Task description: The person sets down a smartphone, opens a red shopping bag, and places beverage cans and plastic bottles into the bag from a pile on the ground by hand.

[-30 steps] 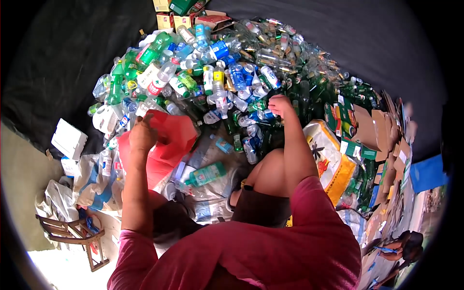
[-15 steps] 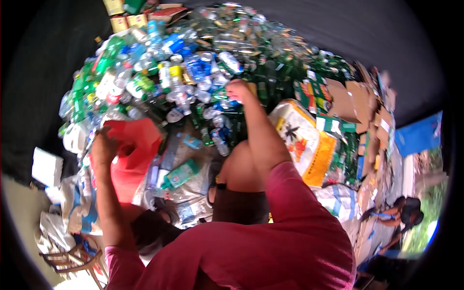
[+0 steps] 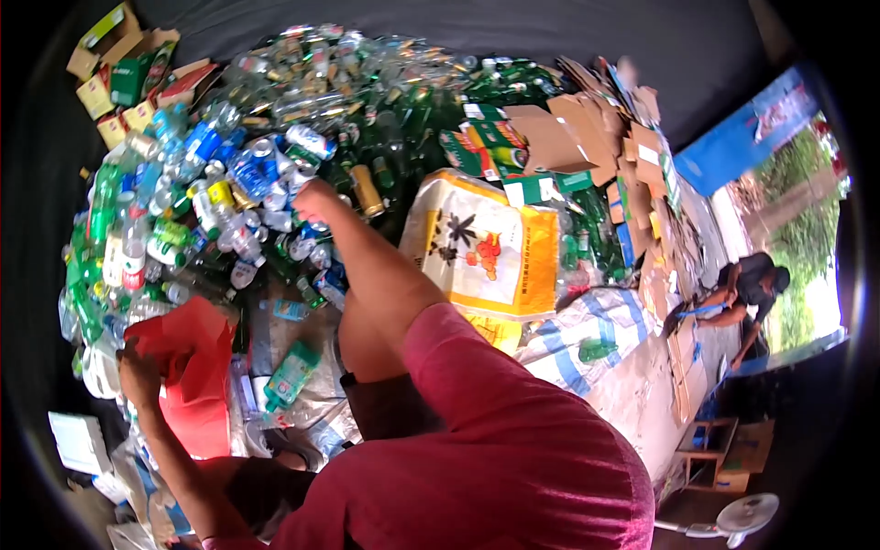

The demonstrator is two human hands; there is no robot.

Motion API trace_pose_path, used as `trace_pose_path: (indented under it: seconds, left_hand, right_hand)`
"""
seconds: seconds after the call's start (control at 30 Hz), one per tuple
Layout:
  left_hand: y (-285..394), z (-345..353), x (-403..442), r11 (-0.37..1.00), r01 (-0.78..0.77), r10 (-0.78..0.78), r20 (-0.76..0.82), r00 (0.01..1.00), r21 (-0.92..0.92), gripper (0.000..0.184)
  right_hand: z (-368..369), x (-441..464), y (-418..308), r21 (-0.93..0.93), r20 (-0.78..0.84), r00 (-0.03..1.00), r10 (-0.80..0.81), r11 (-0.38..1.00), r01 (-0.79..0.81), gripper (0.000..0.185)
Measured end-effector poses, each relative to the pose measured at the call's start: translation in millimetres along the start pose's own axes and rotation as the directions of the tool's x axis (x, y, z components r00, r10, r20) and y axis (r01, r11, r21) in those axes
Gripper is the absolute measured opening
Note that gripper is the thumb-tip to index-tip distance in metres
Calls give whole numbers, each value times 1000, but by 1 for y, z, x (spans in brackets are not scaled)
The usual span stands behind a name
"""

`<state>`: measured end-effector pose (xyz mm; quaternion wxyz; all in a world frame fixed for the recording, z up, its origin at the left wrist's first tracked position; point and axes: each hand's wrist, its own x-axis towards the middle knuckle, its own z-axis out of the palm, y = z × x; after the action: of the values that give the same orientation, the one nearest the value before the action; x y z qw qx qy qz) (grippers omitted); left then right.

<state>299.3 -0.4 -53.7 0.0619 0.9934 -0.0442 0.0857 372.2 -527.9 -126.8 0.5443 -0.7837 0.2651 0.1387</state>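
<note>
My left hand (image 3: pixel 139 378) is closed on the rim of a red bag (image 3: pixel 197 403), which hangs open beside my leg. The inside of the bag shows only as a dark hollow. My right hand (image 3: pixel 316 202) reaches over the heap of plastic bottles (image 3: pixel 240 236), its fingers curled down among them. What those fingers grip, if anything, is hidden. Close by on the right stands a gold can (image 3: pixel 366 191), and a blue-and-white can (image 3: pixel 310 141) lies just above. A green bottle with a label (image 3: pixel 292 374) lies on the sheeting between my legs.
Glass bottles (image 3: pixel 321 87) are piled at the back. A white and yellow printed sack (image 3: pixel 477 247) lies right of my arm, near flattened cardboard (image 3: pixel 577 137). A fan (image 3: pixel 747 518) stands at lower right. Another person (image 3: pixel 747 293) bends down by the opening at far right.
My view has swung to the right, so the heap and both hands appear further left. My left hand still grips the red bag; the right stays low over the bottles.
</note>
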Motion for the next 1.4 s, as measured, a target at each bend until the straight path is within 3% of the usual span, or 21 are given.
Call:
trace_pose_path:
  seconds: [0.07, 0.17, 0.2, 0.47, 0.5, 0.57, 0.6, 0.63, 0.67, 0.73, 0.8, 0.87, 0.93, 0.97, 1.0, 1.07, 1.13, 1.33, 1.4]
  left_hand:
    - [-3, 1, 3, 1000, 30, -30, 25, 999, -1, 43]
    - [11, -15, -2, 997, 79, -79, 54, 995, 6, 44]
    - [5, -12, 1, 999, 32, -32, 41, 999, 2, 43]
    - [-26, 9, 12, 992, -100, 99, -17, 995, -83, 45]
    - [-41, 18, 14, 981, -154, 153, -24, 988, -120, 44]
    - [-55, 38, 12, 972, -166, 145, -130, 981, -166, 41]
    - [-37, 25, 6, 979, -145, 126, -138, 982, -145, 39]
    - [-25, 16, 4, 979, -67, 46, -111, 993, -190, 38]
    - [0, -5, 0, 992, 10, -16, -46, 999, -122, 38]
    - [10, -11, 0, 990, 32, -36, -25, 999, -141, 38]
    - [26, -20, -1, 989, 131, -128, 41, 991, -66, 37]
    - [30, -21, -2, 988, 152, -150, 62, 987, -28, 36]
    - [39, -32, -5, 977, 179, -173, 61, 983, -114, 39]
    - [42, -34, -5, 976, 189, -185, 51, 981, -108, 39]
    - [43, -35, -5, 975, 200, -196, 44, 980, -101, 38]
    - [42, -37, -6, 978, 193, -192, 25, 981, -73, 35]
    - [37, -32, -5, 979, 194, -192, 28, 981, -60, 34]
    - [35, -39, -6, 981, 183, -182, 29, 983, -67, 33]
    - [39, -44, -6, 978, 197, -194, 48, 980, -64, 34]
  right_hand:
    - [5, -1, 6, 46, -74, 994, -84, 995, 88, 15]
    - [-1, -5, 3, -37, -41, 995, -91, 995, 90, 18]
    - [-1, 2, 7, -28, -18, 994, -109, 994, 109, 19]
    - [-1, 28, 16, -128, 32, 999, 26, 992, -22, 9]
    - [0, 70, 48, -291, 81, 980, -180, 936, 196, 9]
    - [1, 44, 34, -358, -57, 992, -111, 930, 83, 17]
    - [3, 75, 63, -167, -46, 992, -119, 980, 110, 20]
    - [-7, 35, 49, -233, -144, 973, -182, 962, 146, 20]
    - [-3, 39, 53, -741, -133, 901, -414, 645, 187, 18]
    - [-5, 40, 53, -622, -257, 938, -233, 783, 24, 18]
    - [3, 49, 54, -608, -318, 915, -249, 794, 4, 26]
    - [11, 64, 60, -653, -249, 943, -221, 757, 5, 36]
    - [19, 65, 57, -744, -137, 972, -189, 667, 24, 42]
    - [23, 76, 69, -779, -88, 966, -242, 621, 85, 47]
    - [28, 88, 83, -808, -35, 956, -291, 571, 144, 52]
    - [36, 96, 96, -895, 60, 974, -220, 420, 150, 69]
    - [44, 81, 89, -890, -10, 980, -199, 449, 82, 90]
    - [59, 71, 72, -940, -70, 994, -85, 340, -37, 84]
    - [60, 71, 74, -938, -73, 992, -101, 344, -34, 65]
